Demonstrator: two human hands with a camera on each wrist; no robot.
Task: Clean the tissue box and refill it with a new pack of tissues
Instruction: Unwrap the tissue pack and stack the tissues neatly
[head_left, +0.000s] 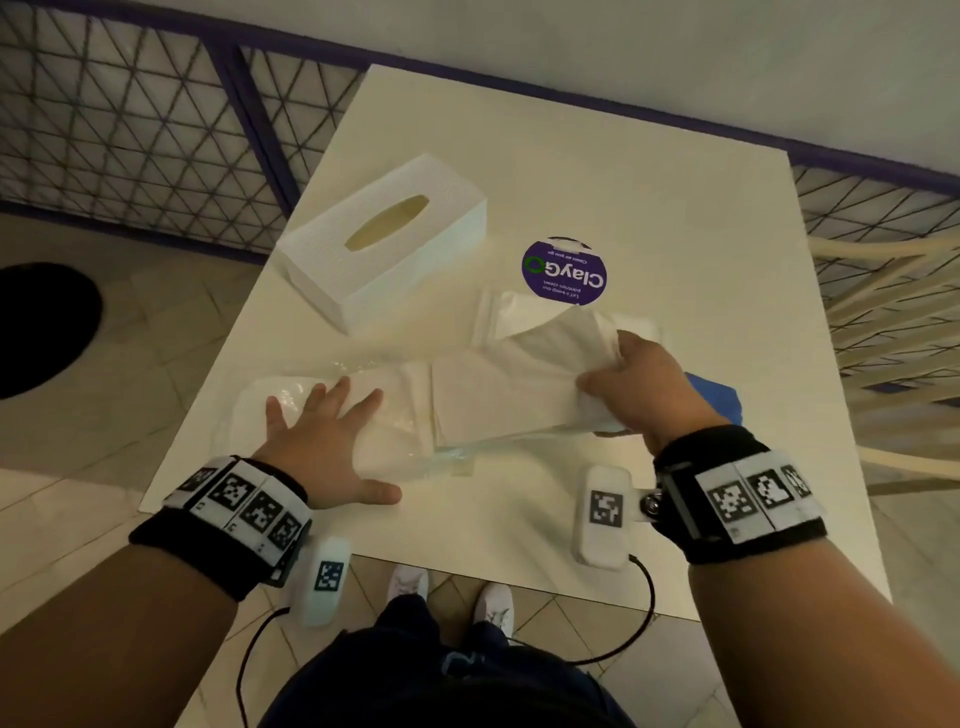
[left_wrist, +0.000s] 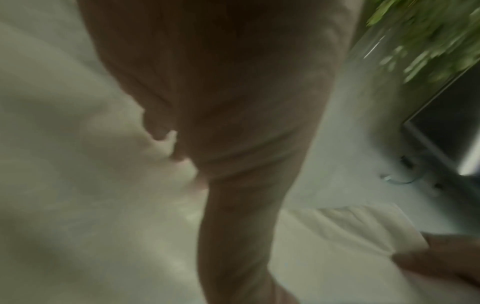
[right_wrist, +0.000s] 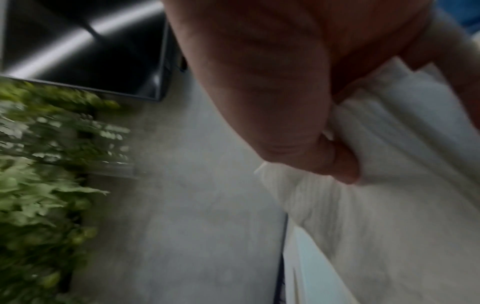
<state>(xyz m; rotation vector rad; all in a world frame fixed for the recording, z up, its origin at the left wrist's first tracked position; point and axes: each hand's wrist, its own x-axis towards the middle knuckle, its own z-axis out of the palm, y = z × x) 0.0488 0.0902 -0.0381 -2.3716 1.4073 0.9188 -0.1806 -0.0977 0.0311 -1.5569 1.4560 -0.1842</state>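
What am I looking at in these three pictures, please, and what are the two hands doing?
No robot here: a person wears one camera on the head and one on each wrist. The head view looks down on a white table. The left hand lies flat, fingers straight, on a clear plastic wrapper, while the right hand grips a stack of white tissues partly out of that wrapper. Farther back sit an empty white tissue box, a purple-lidded wipes pack and, behind the right hand, something blue. The two blurry close-ups are the wrist cameras: one shows the left palm on the wrapper, the other the right fingers curled round the tissues.
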